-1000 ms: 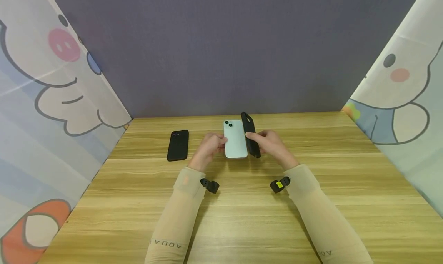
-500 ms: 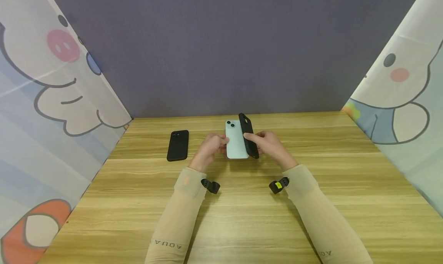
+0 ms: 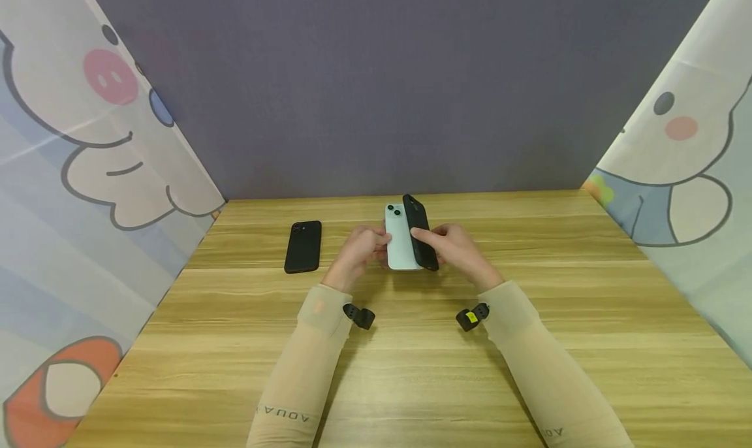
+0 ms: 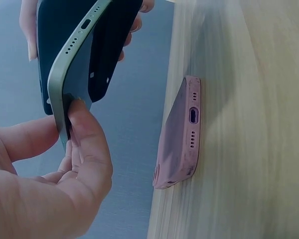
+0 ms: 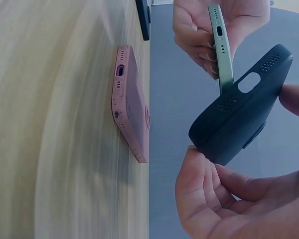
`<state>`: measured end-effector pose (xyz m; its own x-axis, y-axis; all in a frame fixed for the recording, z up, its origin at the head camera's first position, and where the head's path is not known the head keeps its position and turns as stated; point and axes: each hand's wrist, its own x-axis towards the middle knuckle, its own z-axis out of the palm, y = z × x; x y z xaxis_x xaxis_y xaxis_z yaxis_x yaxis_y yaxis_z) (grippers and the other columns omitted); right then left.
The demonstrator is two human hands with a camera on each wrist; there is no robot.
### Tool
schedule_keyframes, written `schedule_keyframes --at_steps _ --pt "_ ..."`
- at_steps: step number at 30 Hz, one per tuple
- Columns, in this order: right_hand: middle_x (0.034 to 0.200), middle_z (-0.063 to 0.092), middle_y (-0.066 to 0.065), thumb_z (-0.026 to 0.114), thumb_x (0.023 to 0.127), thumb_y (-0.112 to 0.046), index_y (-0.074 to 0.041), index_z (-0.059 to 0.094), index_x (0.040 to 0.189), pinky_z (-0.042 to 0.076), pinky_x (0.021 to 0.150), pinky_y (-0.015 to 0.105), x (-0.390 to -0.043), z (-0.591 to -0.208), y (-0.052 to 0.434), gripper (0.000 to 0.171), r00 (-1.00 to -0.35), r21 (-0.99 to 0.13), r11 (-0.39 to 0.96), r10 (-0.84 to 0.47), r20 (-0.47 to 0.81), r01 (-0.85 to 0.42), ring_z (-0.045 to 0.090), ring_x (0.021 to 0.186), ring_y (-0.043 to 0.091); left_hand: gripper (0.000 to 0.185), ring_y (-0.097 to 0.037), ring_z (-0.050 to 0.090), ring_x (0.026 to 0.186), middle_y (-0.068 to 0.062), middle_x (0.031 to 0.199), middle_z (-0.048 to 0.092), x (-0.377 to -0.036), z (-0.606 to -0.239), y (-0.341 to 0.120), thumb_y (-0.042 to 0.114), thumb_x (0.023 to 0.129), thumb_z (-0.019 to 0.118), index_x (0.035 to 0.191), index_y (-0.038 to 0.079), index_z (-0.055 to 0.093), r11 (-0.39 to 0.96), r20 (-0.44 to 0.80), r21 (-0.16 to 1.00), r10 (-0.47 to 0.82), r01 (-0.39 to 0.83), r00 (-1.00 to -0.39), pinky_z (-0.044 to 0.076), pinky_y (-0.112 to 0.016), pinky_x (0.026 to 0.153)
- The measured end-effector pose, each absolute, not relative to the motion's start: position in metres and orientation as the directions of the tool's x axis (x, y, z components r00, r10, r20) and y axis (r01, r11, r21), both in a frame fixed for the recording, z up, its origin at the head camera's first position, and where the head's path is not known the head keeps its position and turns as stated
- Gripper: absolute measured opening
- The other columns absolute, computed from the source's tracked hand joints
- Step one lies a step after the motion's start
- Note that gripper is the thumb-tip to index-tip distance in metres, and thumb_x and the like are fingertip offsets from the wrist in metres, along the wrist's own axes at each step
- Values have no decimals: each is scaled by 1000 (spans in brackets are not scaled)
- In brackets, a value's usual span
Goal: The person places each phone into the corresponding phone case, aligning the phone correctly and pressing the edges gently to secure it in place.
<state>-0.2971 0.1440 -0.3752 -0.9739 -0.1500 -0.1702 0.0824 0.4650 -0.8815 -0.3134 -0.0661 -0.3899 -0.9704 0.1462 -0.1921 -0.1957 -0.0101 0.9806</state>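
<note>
My left hand [image 3: 365, 247] pinches the left edge of a mint-green phone [image 3: 399, 244], held back up above the wooden table [image 3: 411, 369]. My right hand [image 3: 452, 245] grips a black phone case [image 3: 420, 234], tilted and leaning onto the phone's right side. In the left wrist view the thumb [image 4: 87, 142] presses the green phone [image 4: 72, 64] with the case [image 4: 114, 45] angled against it. In the right wrist view the case [image 5: 239, 104] meets the green phone's [image 5: 220, 45] bottom edge. A pink-cased phone [image 5: 132, 104] lies on the table below, hidden in the head view.
A black phone [image 3: 302, 246] lies flat on the table to the left of my hands. The pink phone [image 4: 182, 134] lies near it in the left wrist view. A grey wall stands behind, and cartoon-printed curtains [image 3: 88, 174] close both sides.
My right hand has swung the black case leftward so it covers more of the green phone. The phone has shifted slightly right. The black phone has not moved.
</note>
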Motion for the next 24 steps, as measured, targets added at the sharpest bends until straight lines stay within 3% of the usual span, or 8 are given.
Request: schedule_keyframes --at_steps 10,24 --pt "125 60 20 63 88 -70 6 51 138 51 88 49 -295 -376 141 91 -977 -852 518 -129 -168 78 59 91 26 35 -20 62 86 -17 111 61 -311 -391 -64 2 100 56 130 -15 54 -4 -181 983 157 -184 -971 49 -49 98" --pt "132 58 25 63 88 -70 8 51 137 53 85 43 -296 -379 140 93 -983 -817 574 -110 -145 56 61 109 34 32 -19 62 87 -14 109 62 -310 -390 -62 4 101 56 129 -12 56 -3 -196 980 165 -199 -967 53 -40 89"
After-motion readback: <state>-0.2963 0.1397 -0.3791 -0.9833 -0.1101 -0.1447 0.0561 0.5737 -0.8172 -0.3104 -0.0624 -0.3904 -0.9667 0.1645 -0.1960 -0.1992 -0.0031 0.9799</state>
